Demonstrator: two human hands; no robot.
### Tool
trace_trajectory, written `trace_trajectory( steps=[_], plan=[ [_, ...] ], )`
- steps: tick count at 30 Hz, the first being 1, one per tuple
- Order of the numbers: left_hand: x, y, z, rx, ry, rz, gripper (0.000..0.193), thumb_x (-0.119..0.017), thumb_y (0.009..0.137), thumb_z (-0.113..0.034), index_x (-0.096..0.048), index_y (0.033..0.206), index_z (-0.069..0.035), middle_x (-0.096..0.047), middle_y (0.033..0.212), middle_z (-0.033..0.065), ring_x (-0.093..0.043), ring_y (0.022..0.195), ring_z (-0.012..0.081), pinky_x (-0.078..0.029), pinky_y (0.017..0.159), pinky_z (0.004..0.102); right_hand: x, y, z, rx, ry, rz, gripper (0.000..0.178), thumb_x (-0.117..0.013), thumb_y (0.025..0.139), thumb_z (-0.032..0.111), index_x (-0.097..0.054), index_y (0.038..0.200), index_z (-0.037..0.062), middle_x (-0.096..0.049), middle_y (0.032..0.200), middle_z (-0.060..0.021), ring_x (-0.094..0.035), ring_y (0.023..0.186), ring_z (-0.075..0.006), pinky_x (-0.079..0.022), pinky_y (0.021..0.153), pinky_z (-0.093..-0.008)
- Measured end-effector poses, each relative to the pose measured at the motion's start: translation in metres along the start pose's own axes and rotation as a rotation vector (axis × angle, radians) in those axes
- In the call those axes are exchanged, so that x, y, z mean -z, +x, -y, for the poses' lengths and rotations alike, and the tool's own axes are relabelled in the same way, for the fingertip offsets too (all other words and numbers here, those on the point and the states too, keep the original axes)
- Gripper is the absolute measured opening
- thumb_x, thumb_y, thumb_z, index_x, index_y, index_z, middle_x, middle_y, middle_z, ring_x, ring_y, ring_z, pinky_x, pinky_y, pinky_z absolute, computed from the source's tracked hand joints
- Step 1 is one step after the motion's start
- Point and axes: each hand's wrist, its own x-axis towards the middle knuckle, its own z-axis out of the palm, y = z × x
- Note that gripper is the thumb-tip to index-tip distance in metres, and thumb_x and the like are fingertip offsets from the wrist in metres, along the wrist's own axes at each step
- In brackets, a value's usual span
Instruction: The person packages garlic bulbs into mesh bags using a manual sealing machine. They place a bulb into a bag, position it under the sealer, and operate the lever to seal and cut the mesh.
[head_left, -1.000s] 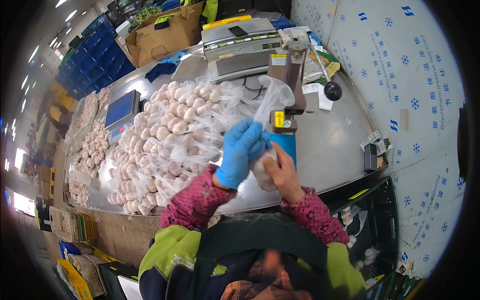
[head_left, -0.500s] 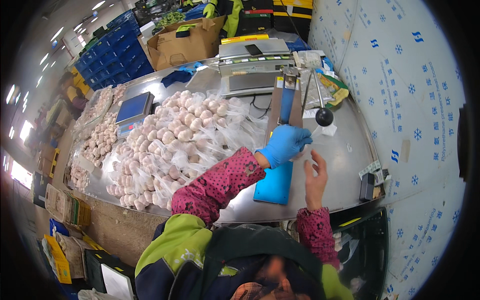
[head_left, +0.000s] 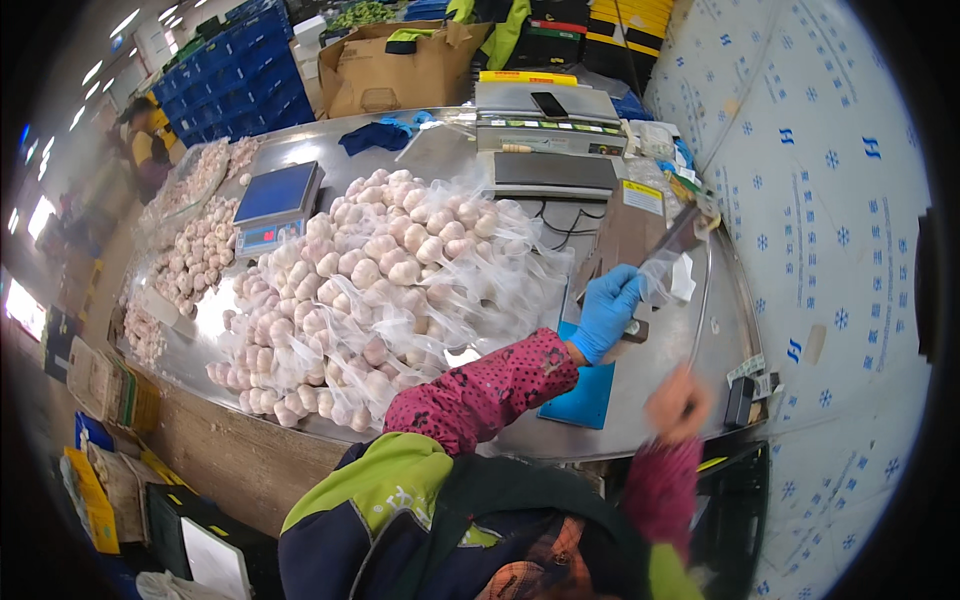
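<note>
My left hand (head_left: pixel 608 312), in a blue glove, is closed on a bit of white mesh netting (head_left: pixel 658 272) beside a bench-top lever press (head_left: pixel 622 235) with a brown body and blue base plate (head_left: pixel 580 396). The press's thin metal lever (head_left: pixel 701 325) slants down toward my right hand (head_left: pixel 680 405). That hand is bare, smeared by motion and curled at the lever's end; the black ball knob is hidden, apparently inside the fist. Left of my sleeve lies a large heap of garlic bulbs (head_left: pixel 390 262), many in white mesh bags.
A blue-topped weighing scale (head_left: pixel 272 194) stands beyond the heap. At the back are a flat grey machine (head_left: pixel 550 105) with a phone (head_left: pixel 549 104), a cardboard box (head_left: pixel 395 72) and blue crates (head_left: pixel 230 80). A panelled wall (head_left: pixel 800 250) bounds the right side; a black crate (head_left: pixel 735 510) sits below.
My right hand has gone from open fingers near the glove to curled at the lever, which has swung down toward me. My left hand stays at the press. The view has shifted.
</note>
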Motion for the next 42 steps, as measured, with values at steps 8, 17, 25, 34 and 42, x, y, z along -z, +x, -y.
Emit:
trace_trajectory(
  steps=[8,17,25,34,42],
  plan=[
    [-0.006,0.000,-0.011,-0.152,0.277,0.108,0.009,-0.059,0.088,-0.013,-0.064,0.089,-0.005,-0.061,0.074,0.0028,-0.054,0.070,0.0122,-0.043,0.065,0.0294,-0.028,-0.034,-0.029,-0.081,0.046,-0.212,0.029,-0.049,0.094,0.028,-0.044,0.072,0.0090,-0.045,0.062,-0.0050,-0.040,0.052,-0.0174,-0.035,0.053,-0.0331],
    [-0.077,-0.023,-0.019,-0.765,1.212,0.565,0.022,-0.067,0.059,-0.012,-0.064,0.080,-0.019,-0.058,0.090,-0.0019,-0.055,0.096,0.0219,-0.042,0.087,0.0433,-0.022,0.022,-0.020,0.314,-0.702,-0.739,0.025,-0.048,0.097,0.021,-0.050,0.117,0.0051,-0.057,0.100,-0.0032,-0.054,0.078,-0.0135,-0.043,0.067,-0.0252],
    [0.006,-0.033,-0.019,-0.870,1.028,0.182,0.022,-0.068,0.070,-0.010,-0.067,0.091,-0.017,-0.063,0.090,0.0017,-0.058,0.093,0.0250,-0.046,0.080,0.0379,0.016,-0.116,0.055,0.318,-0.863,-1.441,0.044,-0.049,0.097,0.036,-0.058,0.111,-0.0054,-0.063,0.099,-0.0122,-0.059,0.087,-0.0187,-0.048,0.080,-0.0321],
    [0.312,0.056,-0.042,-0.211,1.588,-0.708,0.026,-0.068,0.078,-0.033,-0.072,0.097,-0.016,-0.061,0.111,0.0074,-0.048,0.112,0.0335,-0.036,0.092,0.0503,0.080,-0.286,0.051,0.330,-1.836,-1.702,0.041,-0.045,0.098,0.033,-0.063,0.107,-0.0030,-0.065,0.097,-0.0143,-0.062,0.084,-0.0227,-0.050,0.075,-0.0351],
    [0.335,0.151,-0.004,0.207,1.920,-0.411,0.045,-0.059,0.080,-0.052,-0.068,0.113,-0.022,-0.047,0.139,0.0060,-0.023,0.138,0.0340,-0.011,0.108,0.0643,0.013,-0.204,-0.007,0.363,-0.990,-1.684,0.047,-0.046,0.094,0.035,-0.059,0.121,-0.0013,-0.061,0.114,-0.0135,-0.057,0.102,-0.0244,-0.044,0.088,-0.0356]
  ],
)
